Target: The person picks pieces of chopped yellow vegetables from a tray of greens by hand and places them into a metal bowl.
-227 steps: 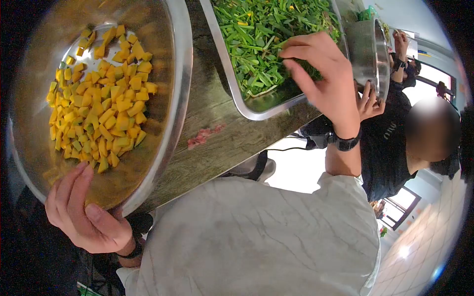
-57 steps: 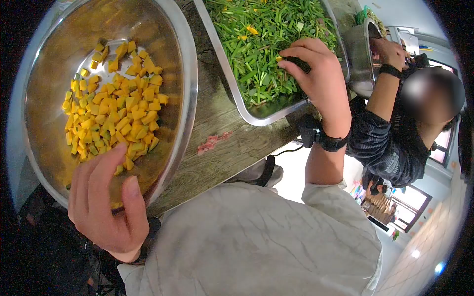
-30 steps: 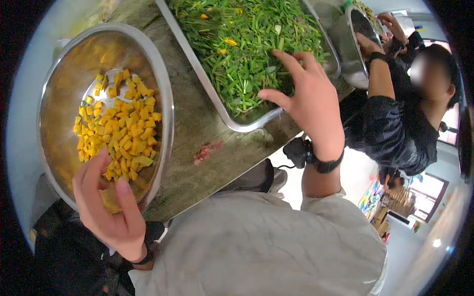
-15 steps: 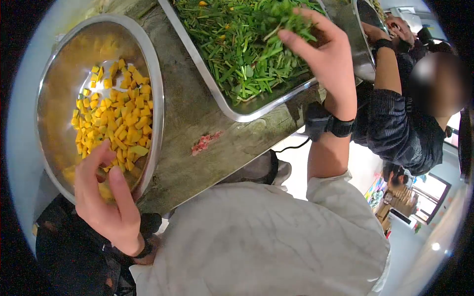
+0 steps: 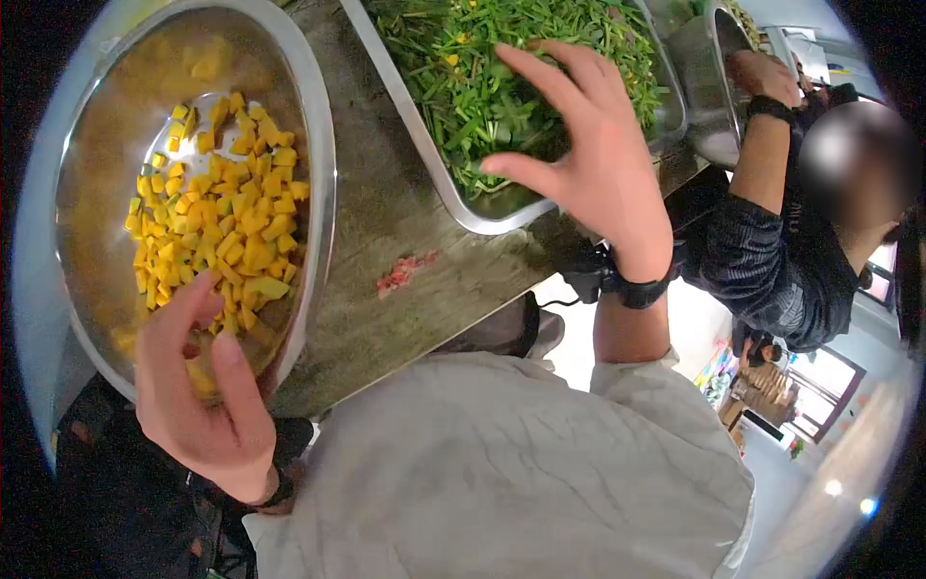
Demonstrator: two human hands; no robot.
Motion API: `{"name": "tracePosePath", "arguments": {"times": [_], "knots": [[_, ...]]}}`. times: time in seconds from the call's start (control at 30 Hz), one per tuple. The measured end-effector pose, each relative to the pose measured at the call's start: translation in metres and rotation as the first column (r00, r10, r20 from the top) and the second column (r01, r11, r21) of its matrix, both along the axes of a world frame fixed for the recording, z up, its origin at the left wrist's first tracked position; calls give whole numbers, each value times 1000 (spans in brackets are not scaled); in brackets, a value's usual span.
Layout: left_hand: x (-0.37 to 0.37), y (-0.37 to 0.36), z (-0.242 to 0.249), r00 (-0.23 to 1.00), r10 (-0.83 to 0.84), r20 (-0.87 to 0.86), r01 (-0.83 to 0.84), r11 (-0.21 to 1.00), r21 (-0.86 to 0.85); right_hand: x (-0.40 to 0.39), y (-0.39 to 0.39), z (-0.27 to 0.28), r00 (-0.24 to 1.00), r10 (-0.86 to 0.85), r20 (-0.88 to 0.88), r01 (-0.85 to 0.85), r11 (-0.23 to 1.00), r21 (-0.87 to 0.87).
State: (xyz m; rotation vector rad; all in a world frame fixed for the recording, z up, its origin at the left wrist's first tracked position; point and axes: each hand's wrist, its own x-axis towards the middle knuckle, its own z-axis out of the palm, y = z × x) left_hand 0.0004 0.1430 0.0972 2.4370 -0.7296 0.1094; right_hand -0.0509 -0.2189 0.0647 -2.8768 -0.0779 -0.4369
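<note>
Over the tray of chopped greens (image 5: 463, 125), my right hand (image 5: 598, 164) is open, thumb and fingers spread apart with nothing between them. The tray (image 5: 410, 101) is a shallow metal one, its greens mixed with a few yellow bits. At the left, my left hand (image 5: 198, 386) hovers at the near side of a steel bowl (image 5: 323, 145). Its fingers curve with the thumb held apart, and no item shows between them. Diced yellow pumpkin (image 5: 217, 212), some pieces with green skin, lies in the bowl beside my fingertips.
The worn table (image 5: 367, 328) has a small patch of reddish scraps (image 5: 405, 273) between bowl and tray. Another metal bowl (image 5: 709, 87) stands beyond the tray. A person in a dark sleeve (image 5: 738, 251) reaches toward it with a hand (image 5: 762, 77).
My right hand has let go of a clump of greens and now spreads wider, lower and nearer the tray's front. My left hand keeps nearly the same pose. The view has shifted slightly.
</note>
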Motion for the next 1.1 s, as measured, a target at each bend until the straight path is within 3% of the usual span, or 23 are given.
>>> {"name": "tracePosePath", "arguments": {"times": [0.13,0.23,0.37,0.43,0.57,0.63,0.8,0.87,0.97,1.0,1.1], "knots": [[-1,0,3,1000,1,-23,-1,1000,13,5,14,1,996,-60,-68,58,998,-29],[-2,-1,2,1000,5,-19,-5,1000,-8,16,8,4,992,-7,-123,8,1000,4],[-1,-1,-1,1000,14,-10,-14,999,-38,14,-20,-1,997,-55,55,47,991,129],[0,-1,-2,1000,14,0,-14,999,-49,7,-35,-1,983,-181,40,163,947,276],[-1,-2,-2,1000,31,-7,-31,999,-37,-5,-53,-1,959,-284,11,262,899,352],[0,-2,-4,1000,22,16,-22,998,-50,-2,-53,-1,973,-221,68,184,918,352],[1,-2,-4,1000,10,28,-9,999,-42,-3,-8,-1,983,-182,11,182,979,-86],[1,-2,-2,1000,-2,29,2,1000,-29,-2,-13,-5,973,-224,-62,222,974,-46],[1,-2,-3,999,-6,33,8,998,-60,3,-33,2,969,-159,-190,169,985,41],[1,-1,-3,999,-8,34,10,998,-57,5,-42,3,982,-94,-161,117,983,140],[0,1,-4,1000,-4,31,5,999,-48,5,-67,2,990,-141,-31,144,944,298]]}}
